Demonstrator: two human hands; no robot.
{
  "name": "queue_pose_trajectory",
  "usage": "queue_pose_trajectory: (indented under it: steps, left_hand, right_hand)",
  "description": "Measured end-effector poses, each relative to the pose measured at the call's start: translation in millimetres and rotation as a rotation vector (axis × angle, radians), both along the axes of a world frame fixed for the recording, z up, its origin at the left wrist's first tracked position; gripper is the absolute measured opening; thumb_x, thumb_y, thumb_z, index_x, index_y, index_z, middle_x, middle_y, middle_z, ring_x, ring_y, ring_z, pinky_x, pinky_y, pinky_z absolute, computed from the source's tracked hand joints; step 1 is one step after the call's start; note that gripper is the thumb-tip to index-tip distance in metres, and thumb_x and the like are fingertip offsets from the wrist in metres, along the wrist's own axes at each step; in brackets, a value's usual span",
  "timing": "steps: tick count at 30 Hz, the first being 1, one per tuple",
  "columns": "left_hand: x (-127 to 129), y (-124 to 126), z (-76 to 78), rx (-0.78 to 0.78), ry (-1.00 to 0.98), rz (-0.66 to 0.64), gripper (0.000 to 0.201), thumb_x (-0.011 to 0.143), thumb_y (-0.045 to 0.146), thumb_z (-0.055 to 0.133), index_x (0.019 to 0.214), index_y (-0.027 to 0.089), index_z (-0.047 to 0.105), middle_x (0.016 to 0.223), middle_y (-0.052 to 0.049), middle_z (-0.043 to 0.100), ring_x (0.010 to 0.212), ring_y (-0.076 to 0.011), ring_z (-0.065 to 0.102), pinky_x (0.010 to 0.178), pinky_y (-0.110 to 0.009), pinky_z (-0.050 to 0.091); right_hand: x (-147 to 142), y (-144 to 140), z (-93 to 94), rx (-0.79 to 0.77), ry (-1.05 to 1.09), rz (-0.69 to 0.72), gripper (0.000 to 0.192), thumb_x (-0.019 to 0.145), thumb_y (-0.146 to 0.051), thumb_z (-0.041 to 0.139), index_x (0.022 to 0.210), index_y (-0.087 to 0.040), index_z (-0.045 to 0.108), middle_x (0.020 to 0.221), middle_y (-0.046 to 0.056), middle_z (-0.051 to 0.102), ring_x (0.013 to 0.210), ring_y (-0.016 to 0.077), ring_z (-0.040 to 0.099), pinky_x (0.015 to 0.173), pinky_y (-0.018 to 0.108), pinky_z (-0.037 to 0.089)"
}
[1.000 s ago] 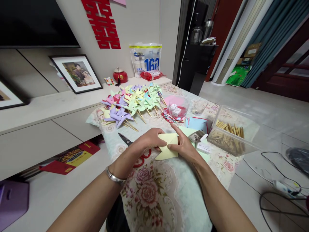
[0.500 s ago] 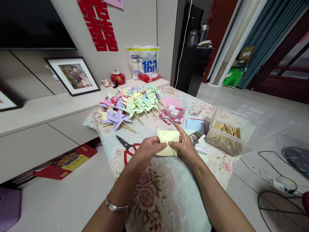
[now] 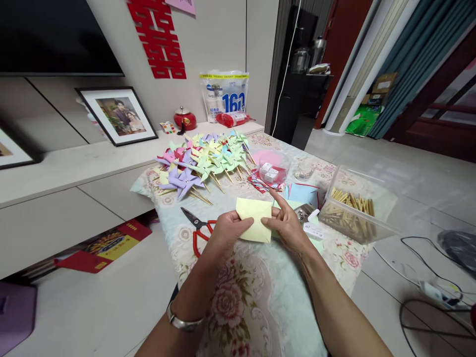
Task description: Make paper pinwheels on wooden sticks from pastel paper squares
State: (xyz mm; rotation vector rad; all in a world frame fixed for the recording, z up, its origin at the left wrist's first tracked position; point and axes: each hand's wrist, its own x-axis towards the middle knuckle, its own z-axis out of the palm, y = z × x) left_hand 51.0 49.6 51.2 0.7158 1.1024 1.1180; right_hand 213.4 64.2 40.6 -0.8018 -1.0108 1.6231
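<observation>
Head view. Both my hands are on one yellow paper square (image 3: 254, 226), lifted just above the desk (image 3: 260, 307) in front of me. My left hand (image 3: 226, 233) pinches its left edge, thumb on top and the other fingers curled under. My right hand (image 3: 288, 227) grips the right edge, with the forefinger sticking out straight toward the far side. The sheet looks partly folded, one flap lying over the lower part; I cannot tell whether it has been cut.

Risks, as I judge them:
- The paper is thin and held only at two edges. Uneven pull between the hands could skew a crease or tear a corner.
- Red-handled scissors (image 3: 199, 225) lie just beside my left hand, blades pointing away. A careless wrist sweep could knock them or catch a finger.
- A small metal tool (image 3: 303, 212) and a white box (image 3: 314, 230) sit just beside my right hand; an elbow shift could push them off the near edge.
- The clear tub of wooden sticks (image 3: 351, 210) stands near the desk's right edge and could tip if bumped.
- The finished pinwheels (image 3: 204, 158) are well apart at the far side, out of reach of these hands.
- The flowered cloth is soft, so any crease pressed on it may come out weak.
</observation>
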Motion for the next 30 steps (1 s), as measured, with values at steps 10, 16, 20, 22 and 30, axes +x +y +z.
queue_pose_trajectory:
  steps: [10,16,20,22,30]
  left_hand:
    - [-20.3,0.1,7.4,-0.002,-0.029,0.007,0.043,0.056,0.029,0.086,0.091,0.008,0.073,0.074,-0.008,0.076,0.064,-0.0177,0.07,0.066,-0.028,0.055]
    - [-26.6,1.7,13.7,0.001,-0.015,0.055,0.034,0.056,0.026,0.084,0.083,0.01,0.072,0.067,-0.004,0.073,0.054,-0.0118,0.062,0.056,-0.023,0.05]
    - [-25.6,2.0,13.0,0.021,0.033,0.061,0.03,0.057,0.027,0.083,0.079,0.01,0.071,0.064,-0.003,0.071,0.052,-0.0108,0.06,0.053,-0.022,0.046]
    - [-24.4,2.0,11.5,0.034,0.066,0.054,0.03,0.057,0.028,0.083,0.078,0.011,0.071,0.064,-0.003,0.071,0.053,-0.0114,0.06,0.053,-0.022,0.047]
    - [-19.0,2.2,10.8,0.058,0.124,0.042,0.028,0.059,0.026,0.08,0.082,0.011,0.072,0.067,-0.004,0.073,0.055,-0.0138,0.063,0.055,-0.023,0.048]
  right_hand:
    - [-1.3,1.4,-10.7,0.541,-0.504,-0.291,0.066,0.078,-0.02,0.073,0.14,-0.031,0.054,0.114,0.006,0.061,0.093,0.0186,0.058,0.075,0.032,0.05]
    - [-0.9,-4.8,-5.2,0.891,-0.693,-0.207,0.021,0.09,-0.015,0.065,0.104,-0.027,0.075,0.093,0.005,0.06,0.09,0.0201,0.06,0.079,0.035,0.049]
    - [-2.9,-7.3,-2.7,0.916,-0.7,-0.12,0.018,0.092,-0.017,0.063,0.103,-0.025,0.076,0.09,0.005,0.059,0.085,0.0189,0.06,0.074,0.033,0.049]
    - [-2.9,-7.6,-2.4,0.915,-0.702,-0.089,0.018,0.094,-0.02,0.062,0.103,-0.026,0.076,0.088,0.004,0.059,0.083,0.0184,0.06,0.072,0.032,0.049]
    - [-1.8,-4.6,-6.5,0.944,-0.728,-0.06,0.017,0.095,-0.02,0.061,0.1,-0.027,0.077,0.088,0.005,0.055,0.084,0.0192,0.057,0.071,0.032,0.047]
